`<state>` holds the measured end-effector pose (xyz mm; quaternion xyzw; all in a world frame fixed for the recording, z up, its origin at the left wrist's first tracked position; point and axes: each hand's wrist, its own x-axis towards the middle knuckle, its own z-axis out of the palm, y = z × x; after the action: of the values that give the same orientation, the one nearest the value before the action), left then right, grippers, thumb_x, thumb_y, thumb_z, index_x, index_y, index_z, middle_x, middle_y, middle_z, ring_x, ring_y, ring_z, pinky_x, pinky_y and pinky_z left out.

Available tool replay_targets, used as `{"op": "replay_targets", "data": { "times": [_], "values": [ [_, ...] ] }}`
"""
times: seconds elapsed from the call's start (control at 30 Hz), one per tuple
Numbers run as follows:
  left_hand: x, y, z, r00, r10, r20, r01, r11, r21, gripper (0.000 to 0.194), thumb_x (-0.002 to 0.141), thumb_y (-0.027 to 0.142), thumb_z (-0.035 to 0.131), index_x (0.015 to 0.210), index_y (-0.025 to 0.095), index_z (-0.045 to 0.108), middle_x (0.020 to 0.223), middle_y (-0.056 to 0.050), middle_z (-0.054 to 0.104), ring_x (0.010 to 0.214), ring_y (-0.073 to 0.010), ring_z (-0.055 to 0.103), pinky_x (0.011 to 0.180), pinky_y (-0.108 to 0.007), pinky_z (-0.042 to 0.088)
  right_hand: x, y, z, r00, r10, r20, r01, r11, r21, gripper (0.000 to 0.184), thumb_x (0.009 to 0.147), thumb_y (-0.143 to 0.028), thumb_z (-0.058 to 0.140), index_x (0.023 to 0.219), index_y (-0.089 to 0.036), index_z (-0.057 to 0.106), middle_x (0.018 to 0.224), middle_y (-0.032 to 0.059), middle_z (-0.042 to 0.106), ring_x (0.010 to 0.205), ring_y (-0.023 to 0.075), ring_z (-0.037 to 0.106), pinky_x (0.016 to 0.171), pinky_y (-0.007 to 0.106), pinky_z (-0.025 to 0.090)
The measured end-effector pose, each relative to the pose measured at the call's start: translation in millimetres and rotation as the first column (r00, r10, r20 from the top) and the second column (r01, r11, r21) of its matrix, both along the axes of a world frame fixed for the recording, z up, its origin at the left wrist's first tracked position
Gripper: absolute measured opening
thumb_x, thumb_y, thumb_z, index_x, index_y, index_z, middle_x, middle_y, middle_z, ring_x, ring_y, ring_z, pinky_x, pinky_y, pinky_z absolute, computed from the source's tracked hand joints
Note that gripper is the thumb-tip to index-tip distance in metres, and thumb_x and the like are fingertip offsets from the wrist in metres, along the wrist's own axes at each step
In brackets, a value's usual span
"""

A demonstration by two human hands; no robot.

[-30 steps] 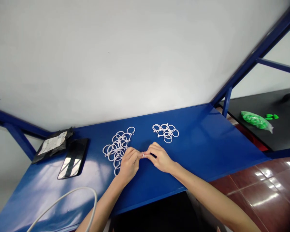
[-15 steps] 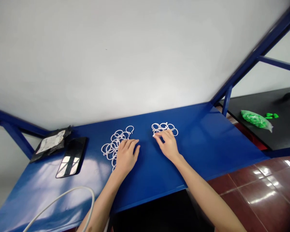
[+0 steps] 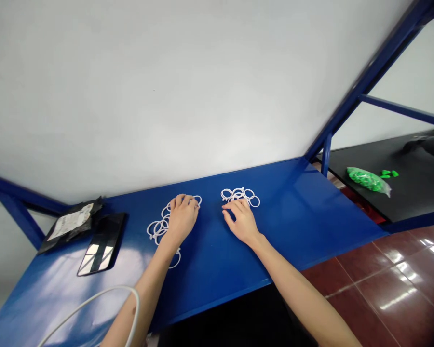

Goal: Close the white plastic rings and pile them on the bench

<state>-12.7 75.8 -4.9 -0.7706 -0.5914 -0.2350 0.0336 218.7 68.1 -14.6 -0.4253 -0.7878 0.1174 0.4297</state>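
My left hand (image 3: 182,215) is over the larger, left-hand group of white curtain rings (image 3: 154,229), its fingers bent down and closed on one ring (image 3: 199,198) at the far end. The thumb is largely hidden. Small nubs show on several of the rings, which overlap on the blue table (image 3: 210,260). At the near edge of the smaller, right-hand group of rings (image 3: 253,201) is my right hand (image 3: 241,220). Its thumb and fingers are apart, with nothing visible between them.
A dark phone (image 3: 103,243) and a black package with a white label (image 3: 72,222) lie at the left. A white cable (image 3: 94,294) loops across the lower left. Blue frame bars (image 3: 347,108) rise at the right, beyond which a bag of green pieces (image 3: 368,180) rests on a black surface.
My left hand has moved away from me to the far end of its group and closed on a ring there. My right hand's pinch has opened, and the white piece in it is released.
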Motion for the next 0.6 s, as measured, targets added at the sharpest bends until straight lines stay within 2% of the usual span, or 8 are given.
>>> {"op": "replay_targets", "data": {
  "times": [0.07, 0.13, 0.23, 0.33, 0.4, 0.5, 0.6],
  "values": [
    [7, -13, 8.8, 0.991, -0.095, 0.091, 0.100, 0.994, -0.049, 0.010, 0.093, 0.024, 0.058, 0.091, 0.023, 0.068, 0.097, -0.010, 0.071, 0.105, -0.0320, 0.056, 0.094, -0.050, 0.044, -5, -7, 1.2, 0.994, 0.112, 0.006, -0.112, 0.993, -0.027, 0.025, 0.098, -0.020, 0.057, 0.121, -0.024, 0.068, 0.123, 0.0089, 0.070, 0.115, 0.0265, 0.060, 0.102, 0.048, 0.050],
    [14, -29, 17.7, 0.948, -0.210, 0.241, 0.246, 0.961, -0.128, 0.011, 0.096, 0.027, 0.056, 0.096, 0.024, 0.067, 0.093, -0.006, 0.069, 0.092, -0.0243, 0.060, 0.086, -0.040, 0.049, -9, -12, 1.6, 0.972, 0.232, -0.025, -0.234, 0.970, -0.066, 0.031, 0.099, -0.020, 0.056, 0.129, -0.024, 0.064, 0.135, 0.0091, 0.065, 0.122, 0.0242, 0.060, 0.106, 0.046, 0.050],
    [21, -50, 24.4, 0.885, -0.175, 0.430, 0.274, 0.945, -0.179, 0.015, 0.099, 0.028, 0.051, 0.096, 0.023, 0.065, 0.089, -0.002, 0.066, 0.079, -0.0171, 0.061, 0.074, -0.030, 0.050, -12, -18, 2.4, 0.936, 0.322, -0.141, -0.342, 0.928, -0.151, 0.022, 0.100, -0.022, 0.055, 0.119, -0.024, 0.067, 0.130, 0.0080, 0.067, 0.114, 0.0199, 0.066, 0.099, 0.038, 0.054],
    [22, -61, 20.2, 0.820, -0.110, 0.561, 0.275, 0.937, -0.217, 0.018, 0.100, 0.031, 0.051, 0.096, 0.022, 0.066, 0.088, -0.001, 0.068, 0.076, -0.0152, 0.062, 0.073, -0.029, 0.050, -15, -23, 5.2, 0.917, 0.319, -0.241, -0.384, 0.871, -0.307, 0.013, 0.099, -0.025, 0.059, 0.107, -0.023, 0.068, 0.116, 0.0056, 0.072, 0.085, 0.0150, 0.069, 0.081, 0.031, 0.057],
    [21, -65, 13.4, 0.754, -0.066, 0.653, 0.288, 0.927, -0.240, 0.019, 0.100, 0.034, 0.050, 0.099, 0.022, 0.065, 0.091, -0.002, 0.069, 0.080, -0.0157, 0.065, 0.076, -0.030, 0.052, -17, -25, 7.5, 0.900, 0.311, -0.306, -0.422, 0.799, -0.428, 0.012, 0.097, -0.026, 0.060, 0.106, -0.023, 0.068, 0.101, 0.0024, 0.075, 0.073, 0.0134, 0.067, 0.073, 0.028, 0.056],
    [22, -67, 3.6, 0.657, 0.030, 0.754, 0.263, 0.927, -0.266, 0.022, 0.100, 0.037, 0.050, 0.107, 0.021, 0.063, 0.093, -0.004, 0.070, 0.083, -0.0167, 0.068, 0.078, -0.032, 0.055, -20, -26, 9.2, 0.875, 0.264, -0.407, -0.461, 0.710, -0.533, 0.012, 0.095, -0.026, 0.063, 0.105, -0.022, 0.069, 0.085, -0.0008, 0.076, 0.075, 0.0148, 0.070, 0.074, 0.028, 0.055],
    [23, -68, -1.4, 0.575, 0.107, 0.811, 0.220, 0.935, -0.279, 0.024, 0.096, 0.042, 0.057, 0.105, 0.021, 0.063, 0.094, -0.004, 0.070, 0.082, -0.0170, 0.068, 0.075, -0.031, 0.057, -22, -25, 8.3, 0.866, 0.177, -0.468, -0.442, 0.709, -0.549, 0.011, 0.092, -0.027, 0.067, 0.100, -0.021, 0.072, 0.084, -0.0005, 0.076, 0.075, 0.0153, 0.069, 0.073, 0.029, 0.053]
  ]
}}
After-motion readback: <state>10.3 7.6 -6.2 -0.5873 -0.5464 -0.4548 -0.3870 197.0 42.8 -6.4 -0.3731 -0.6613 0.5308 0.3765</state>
